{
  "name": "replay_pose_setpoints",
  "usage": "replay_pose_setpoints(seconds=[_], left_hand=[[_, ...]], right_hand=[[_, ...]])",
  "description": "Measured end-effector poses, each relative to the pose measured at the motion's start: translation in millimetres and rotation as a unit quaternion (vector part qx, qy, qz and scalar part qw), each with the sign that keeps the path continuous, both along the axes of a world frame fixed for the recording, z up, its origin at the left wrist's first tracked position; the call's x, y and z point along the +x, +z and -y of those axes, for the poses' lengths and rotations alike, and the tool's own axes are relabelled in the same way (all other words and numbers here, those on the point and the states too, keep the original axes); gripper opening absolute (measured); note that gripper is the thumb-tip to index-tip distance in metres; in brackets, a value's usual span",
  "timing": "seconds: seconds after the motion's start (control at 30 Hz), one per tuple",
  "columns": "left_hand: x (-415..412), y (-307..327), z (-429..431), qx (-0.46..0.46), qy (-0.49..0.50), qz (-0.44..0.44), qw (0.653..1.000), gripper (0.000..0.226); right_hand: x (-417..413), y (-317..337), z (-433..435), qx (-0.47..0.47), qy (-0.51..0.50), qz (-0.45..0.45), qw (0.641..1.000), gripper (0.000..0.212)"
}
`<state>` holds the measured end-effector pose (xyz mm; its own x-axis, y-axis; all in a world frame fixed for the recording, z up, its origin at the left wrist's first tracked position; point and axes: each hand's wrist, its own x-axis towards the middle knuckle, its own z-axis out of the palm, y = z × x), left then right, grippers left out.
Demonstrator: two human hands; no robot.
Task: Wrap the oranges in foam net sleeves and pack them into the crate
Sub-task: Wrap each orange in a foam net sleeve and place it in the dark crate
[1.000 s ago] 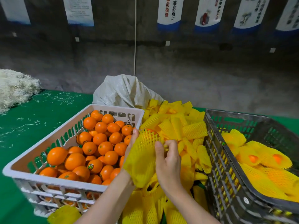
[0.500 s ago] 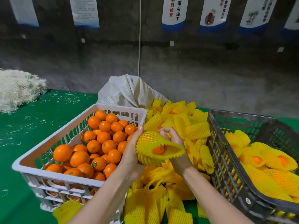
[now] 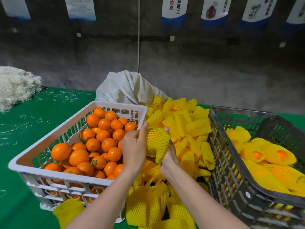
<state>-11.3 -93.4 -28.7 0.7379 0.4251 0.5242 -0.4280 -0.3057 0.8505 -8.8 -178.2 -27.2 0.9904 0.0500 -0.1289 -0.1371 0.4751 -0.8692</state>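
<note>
1. Two hands are seen at the middle of the view, and one yellow foam net sleeve is held between them above the bench.
2. The left hand is curled round the sleeve from its 9 o'clock side, with the thumb laid on the top.
3. The right hand is cupped under the sleeve from 5 o'clock. It is mostly hidden, and one fingertip is seen at the top edge.
4. An orange tint is seen through the mesh of the sleeve.
5. Bare oranges are heaped in the white crate at 9 o'clock of the hands.
6. Wrapped oranges are laid in the dark crate at 3 o'clock.
7. Loose sleeves are piled between the crates, and a white sack is placed at 12 o'clock.
</note>
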Motion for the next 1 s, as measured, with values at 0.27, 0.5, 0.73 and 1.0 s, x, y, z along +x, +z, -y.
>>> replay_pose_setpoints(seconds=[0.27, 0.5, 0.73, 1.0], left_hand=[[11, -11, 14, -0.167, 0.048, -0.043, 0.984, 0.055], [22, -8, 0, -0.431, -0.240, -0.212, 0.843, 0.040], [26, -5, -4, -0.354, -0.294, -0.219, 0.860, 0.040], [24, 9, -6, -0.252, -0.243, -0.264, 0.899, 0.043]], right_hand=[[4, -6, -5, -0.023, -0.127, -0.037, 0.991, 0.029], [6, 5, 12, 0.049, -0.032, -0.129, 0.990, 0.033], [8, 4, 18, 0.051, 0.010, -0.088, 0.995, 0.026], [5, 4, 22, 0.021, 0.019, -0.029, 0.999, 0.027]])
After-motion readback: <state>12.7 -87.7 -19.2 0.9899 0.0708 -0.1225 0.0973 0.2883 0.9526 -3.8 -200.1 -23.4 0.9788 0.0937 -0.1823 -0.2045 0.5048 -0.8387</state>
